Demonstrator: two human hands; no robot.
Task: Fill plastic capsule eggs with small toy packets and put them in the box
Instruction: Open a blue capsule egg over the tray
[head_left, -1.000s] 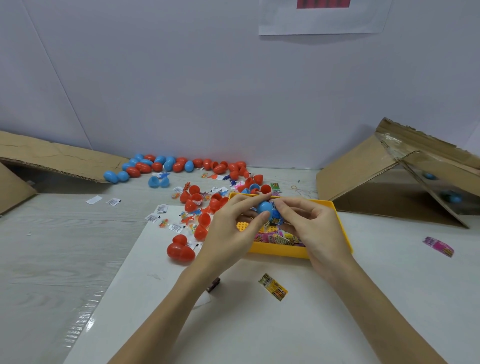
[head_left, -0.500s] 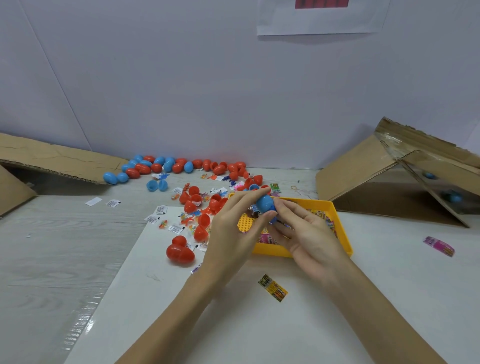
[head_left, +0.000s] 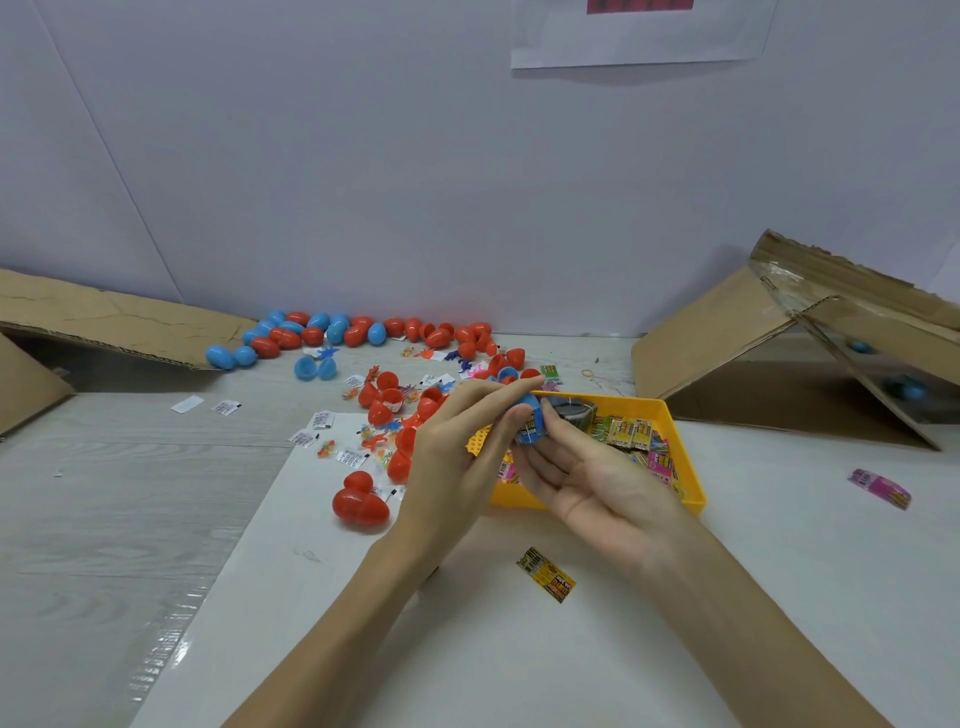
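1. The blue egg (head_left: 531, 423) sits between both hands, raised above the near-left part of the yellow tray (head_left: 685, 457).
2. The left hand (head_left: 457, 457) pinches the egg: its thumb presses the egg's left side and its long fingers reach over the top.
3. The right hand (head_left: 597, 483) lies palm up under the egg; its thumb touches the egg's right side and its curled fingers cup it from below.
4. A printed packet shows at the egg's lower part; whether it is fully inside I cannot tell.
5. The tray holds a heap of small colourful packets (head_left: 631, 434) in its right half.
6. One yellow packet (head_left: 546, 574) lies on the white sheet (head_left: 467, 649), near the tray's front side.
7. A pink packet (head_left: 880, 487) lies well to the right of the tray.
8. A closed red egg (head_left: 360, 505) rests just left of the tray, with open red halves (head_left: 387, 408) and loose small toys scattered beyond it.
9. A row of red and blue eggs (head_left: 332, 335) lies far behind and left of the tray, along the wall.
10. The cardboard box (head_left: 800, 353) stands tilted, behind and right of the tray; blue eggs (head_left: 906, 389) are dimly seen inside.
11. A cardboard flap (head_left: 104, 322) lies far left of the tray.
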